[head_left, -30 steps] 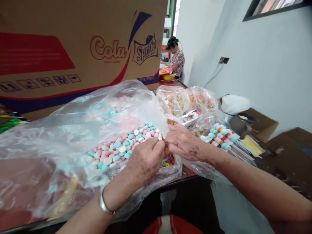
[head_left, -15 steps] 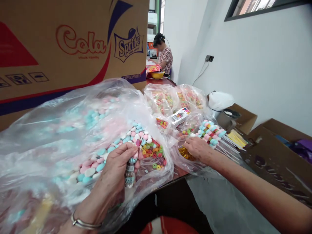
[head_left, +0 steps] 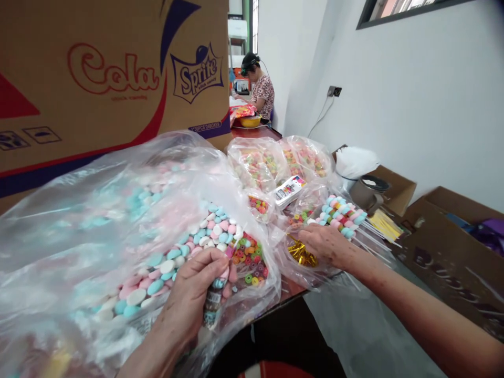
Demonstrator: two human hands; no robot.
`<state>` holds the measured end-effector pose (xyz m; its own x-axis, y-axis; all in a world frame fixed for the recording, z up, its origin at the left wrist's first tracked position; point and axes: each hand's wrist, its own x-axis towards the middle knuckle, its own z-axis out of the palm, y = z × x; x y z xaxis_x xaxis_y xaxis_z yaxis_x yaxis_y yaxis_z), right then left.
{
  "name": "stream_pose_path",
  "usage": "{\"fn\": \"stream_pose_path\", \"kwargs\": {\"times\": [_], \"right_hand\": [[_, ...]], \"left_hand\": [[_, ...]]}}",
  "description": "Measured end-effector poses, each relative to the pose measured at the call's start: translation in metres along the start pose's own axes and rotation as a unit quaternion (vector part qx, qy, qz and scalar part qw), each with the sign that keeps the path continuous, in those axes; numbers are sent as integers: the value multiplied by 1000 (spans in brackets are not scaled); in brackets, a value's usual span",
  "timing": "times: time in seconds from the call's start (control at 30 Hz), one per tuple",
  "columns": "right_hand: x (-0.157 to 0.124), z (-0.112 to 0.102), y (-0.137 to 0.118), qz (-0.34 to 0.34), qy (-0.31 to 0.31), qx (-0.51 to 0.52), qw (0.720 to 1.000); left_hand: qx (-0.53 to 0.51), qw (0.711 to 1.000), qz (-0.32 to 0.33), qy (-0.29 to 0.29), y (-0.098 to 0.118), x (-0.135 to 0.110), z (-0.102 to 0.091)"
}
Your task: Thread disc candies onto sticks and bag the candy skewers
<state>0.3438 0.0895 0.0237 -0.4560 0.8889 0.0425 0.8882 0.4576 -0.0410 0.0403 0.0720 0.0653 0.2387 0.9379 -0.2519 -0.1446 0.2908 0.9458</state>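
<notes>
My left hand [head_left: 200, 281] is closed, thumb against fingers, round the gathered neck of a small clear printed candy packet [head_left: 212, 304]. The packet hangs below the fingers, and a pink tip sticks up above the thumb. Beneath and behind it an open plastic bag holds pink, white and blue marshmallows [head_left: 155, 286] and colourful ring gummies [head_left: 252, 254]. My right hand [head_left: 325, 241] reaches into a bag at the right. Its fingers are pressed together at the edge of a bunch of gold twist ties [head_left: 302, 254]; the fingertips are partly hidden.
Candy skewers [head_left: 342, 215] lie behind my right hand, near a stack of printed cards [head_left: 289, 191] and bags of gummies [head_left: 254, 160]. A large cardboard box [head_left: 114, 73] stands at the back left. Open boxes [head_left: 452, 252] are at the right. A person [head_left: 262, 92] sits beyond.
The view has shifted slightly. My left hand and the packet sit a little lower. My right hand stays by the gold twist ties, and more of the bunch shows.
</notes>
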Motion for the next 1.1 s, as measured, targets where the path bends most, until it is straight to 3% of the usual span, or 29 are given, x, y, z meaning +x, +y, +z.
{"fn": "stream_pose_path", "kwargs": {"times": [0.17, 0.33, 0.53, 0.73, 0.87, 0.97, 1.1], "right_hand": [[2, -4, 6, 32, 0, 45, 998], [-1, -7, 8, -11, 23, 104, 994], [-6, -7, 8, 1, 41, -12, 999], [-14, -19, 1, 18, 78, -5, 997], [-31, -30, -16, -50, 44, 79, 995], [-36, -19, -24, -84, 40, 77, 993], [-18, 9, -23, -118, 91, 68, 986]], "left_hand": [[3, 1000, -11, 5, 0, 7, 8], [18, 1000, -6, -9, -2, 9, 9], [31, 999, -11, -14, -4, 10, 13], [20, 999, -14, -24, -2, 7, 20], [15, 1000, -20, -15, -1, 1, 16], [19, 1000, -24, -7, -1, -1, 12], [25, 999, -27, 2, -4, 1, 9]]}}
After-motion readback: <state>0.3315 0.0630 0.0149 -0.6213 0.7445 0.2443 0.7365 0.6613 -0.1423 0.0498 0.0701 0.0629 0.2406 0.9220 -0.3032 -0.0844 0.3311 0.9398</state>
